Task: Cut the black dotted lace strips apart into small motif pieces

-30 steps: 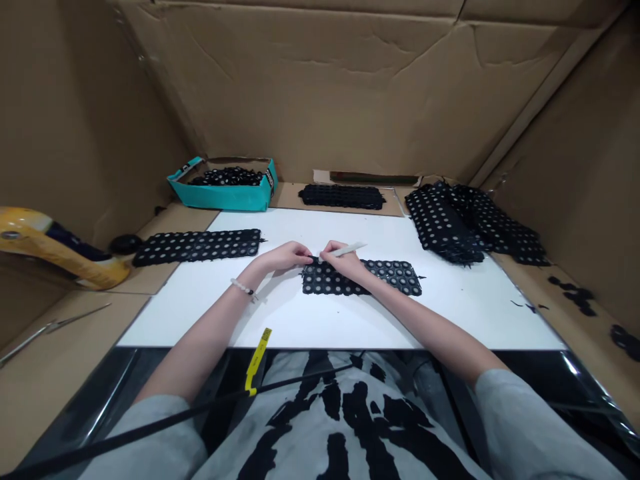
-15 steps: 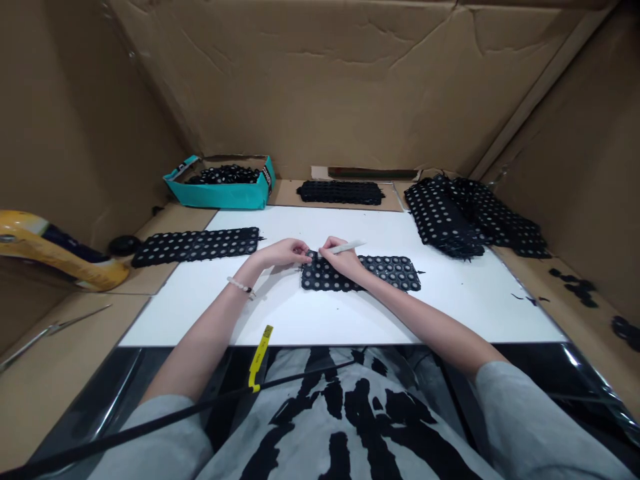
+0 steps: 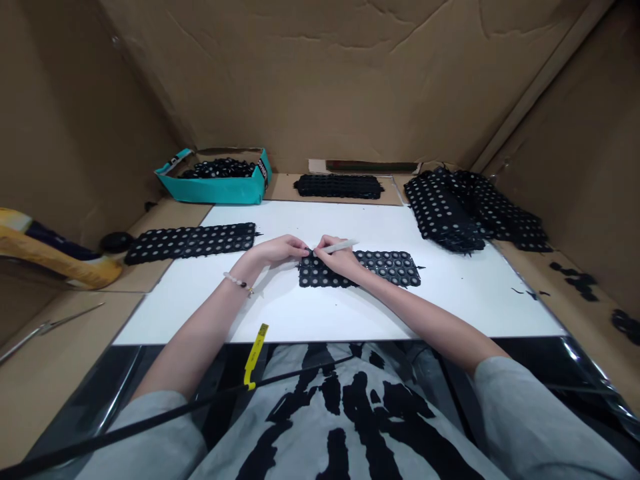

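The right hand [image 3: 339,260] is clenched around a slim pale stylus [image 3: 341,247], whose tip points left toward the left hand [image 3: 279,250]. The left hand's fingertips [image 3: 305,249] curl down at the far edge of a black lace panel [image 3: 367,270] dotted with pale circles. They nearly meet the stylus tip, but whether they are pinching the lace is impossible to tell.

The panel lies flat on a white counter [image 3: 425,310], right of centre and under the right hand and wrist. A beaded bracelet [image 3: 236,283] circles the left wrist.

A second dotted lace panel [image 3: 190,242] lies toward the left, partly on the counter. Beyond the counter, a teal cardboard tray [image 3: 215,193] holds more black lace, and a third panel [image 3: 339,186] lies on brown cardboard to its right. A heaped stack of lace panels [image 3: 455,210] sits at the far right corner, with black scraps [image 3: 575,285] on the cardboard to the right. At the near left, a slender metal tool [image 3: 50,328] lies on the cardboard, and a glossy yellow object [image 3: 50,263] rests beyond it. Cardboard walls [image 3: 320,73] enclose the area.
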Available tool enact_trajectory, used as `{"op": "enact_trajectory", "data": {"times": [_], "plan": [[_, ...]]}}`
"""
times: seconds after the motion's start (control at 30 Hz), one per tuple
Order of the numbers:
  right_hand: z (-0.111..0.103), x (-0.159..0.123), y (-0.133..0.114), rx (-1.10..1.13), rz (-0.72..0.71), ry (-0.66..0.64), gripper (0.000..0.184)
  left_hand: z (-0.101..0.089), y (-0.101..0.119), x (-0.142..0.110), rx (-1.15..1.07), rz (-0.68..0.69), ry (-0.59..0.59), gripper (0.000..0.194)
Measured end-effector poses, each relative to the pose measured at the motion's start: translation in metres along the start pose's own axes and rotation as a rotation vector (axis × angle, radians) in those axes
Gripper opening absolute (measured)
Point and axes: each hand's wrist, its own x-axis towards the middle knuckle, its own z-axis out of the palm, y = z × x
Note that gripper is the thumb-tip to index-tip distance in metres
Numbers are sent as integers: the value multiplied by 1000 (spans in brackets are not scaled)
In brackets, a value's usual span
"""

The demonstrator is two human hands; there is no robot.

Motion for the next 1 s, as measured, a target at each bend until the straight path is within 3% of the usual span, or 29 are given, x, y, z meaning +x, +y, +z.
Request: {"op": "enact_trajectory", "data": {"times": [0.13,0.33,0.47,0.63,1.0], "plan": [[2,-1,-1,-37,-34,22,16,1,6,-3,46,-16,-47,37],[-5,1,2,143,24,5,20,-3,5,-5,293,51,82,38],[-7,5,6,240,91,9,20,-5,1,-4,407,36,54,39],[-7,4,6,276,104,-46,16,-3,-1,-2,350,27,53,38],[-1,1,6,205,80,-15,17,-4,-2,-2,292,-10,41,41]]}}
